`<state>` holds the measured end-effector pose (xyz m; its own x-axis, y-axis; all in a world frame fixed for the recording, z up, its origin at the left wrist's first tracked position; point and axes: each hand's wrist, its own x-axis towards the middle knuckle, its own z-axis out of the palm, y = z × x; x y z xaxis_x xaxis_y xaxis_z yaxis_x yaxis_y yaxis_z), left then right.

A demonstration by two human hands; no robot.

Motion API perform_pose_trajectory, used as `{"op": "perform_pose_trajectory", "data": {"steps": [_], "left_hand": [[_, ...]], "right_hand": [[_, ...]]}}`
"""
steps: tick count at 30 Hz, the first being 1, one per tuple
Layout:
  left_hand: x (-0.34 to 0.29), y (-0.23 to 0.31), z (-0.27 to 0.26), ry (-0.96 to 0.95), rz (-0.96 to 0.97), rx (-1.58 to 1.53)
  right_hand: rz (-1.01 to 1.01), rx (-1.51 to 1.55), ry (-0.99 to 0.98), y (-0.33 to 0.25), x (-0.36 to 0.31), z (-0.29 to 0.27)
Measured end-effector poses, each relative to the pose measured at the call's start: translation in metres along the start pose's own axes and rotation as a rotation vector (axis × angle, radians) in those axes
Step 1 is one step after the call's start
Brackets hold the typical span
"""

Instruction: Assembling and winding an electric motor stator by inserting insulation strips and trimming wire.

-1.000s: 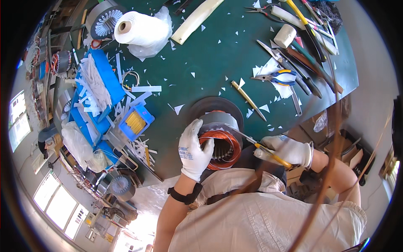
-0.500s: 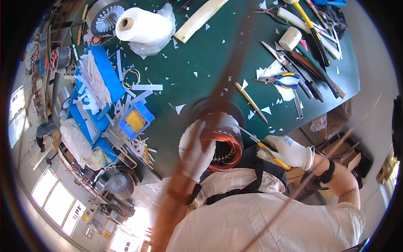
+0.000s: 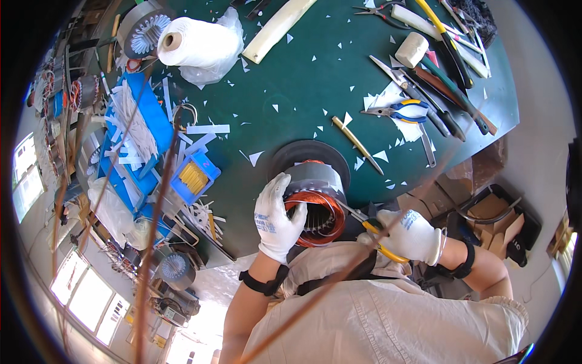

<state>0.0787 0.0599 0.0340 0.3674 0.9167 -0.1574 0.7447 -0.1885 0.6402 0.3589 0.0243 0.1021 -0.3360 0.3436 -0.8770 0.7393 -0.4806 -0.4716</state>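
Note:
A motor stator (image 3: 325, 176) with a grey metal shell and orange copper windings stands at the table's near edge, on a dark round base (image 3: 282, 159). My left hand (image 3: 276, 221), in a white glove, grips its left side, with the thumb over the winding's rim and the fingers along the outside. In my gloved right hand (image 3: 412, 235) is a pair of scissors (image 3: 367, 225) with yellow and black handles. Their blades point left to the stator's right edge; whether the tips touch the windings I cannot tell.
White paper scraps litter the green table (image 3: 291, 79). At left are blue trays (image 3: 159, 118) of paper strips, a small blue box (image 3: 208, 165) and a thread spool (image 3: 200, 42). Pliers (image 3: 407, 112), a white-headed mallet (image 3: 411, 50) and a pointed stick (image 3: 357, 145) lie right. Blurred brown strands cross the view.
My right hand and the scissors have moved slightly down and left, and the handles look wider apart. My left hand stays on the stator. The blurred strands have shifted off my left arm.

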Motion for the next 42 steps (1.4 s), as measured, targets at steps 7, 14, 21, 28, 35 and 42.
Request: {"op": "perform_pose_trajectory", "data": {"steps": [7, 14, 21, 28, 35, 42], "left_hand": [[0.007, 0.002, -0.004, 0.003, 0.089, 0.003], [-0.017, -0.049, -0.043, -0.022, -0.073, -0.355], [-0.074, -0.084, -0.067, 0.283, -0.502, -0.401], [-0.089, -0.065, -0.031, 0.221, -0.241, -0.358], [-0.06, -0.033, -0.015, 0.379, 0.059, -0.123], [-0.045, -0.034, 0.011, 0.359, 0.14, -0.15]], "right_hand": [[-0.087, 0.281, 0.399, 0.032, 0.034, -0.001], [0.068, -0.366, 0.753, 0.059, 0.096, -0.043], [-0.48, -0.524, 0.94, 0.026, 0.097, 0.018], [-0.683, -0.532, 1.065, 0.009, 0.064, 0.054], [-0.595, -0.615, 1.079, 0.011, 0.059, 0.07], [-0.738, -0.348, 1.172, -0.07, -0.009, 0.063]]}}
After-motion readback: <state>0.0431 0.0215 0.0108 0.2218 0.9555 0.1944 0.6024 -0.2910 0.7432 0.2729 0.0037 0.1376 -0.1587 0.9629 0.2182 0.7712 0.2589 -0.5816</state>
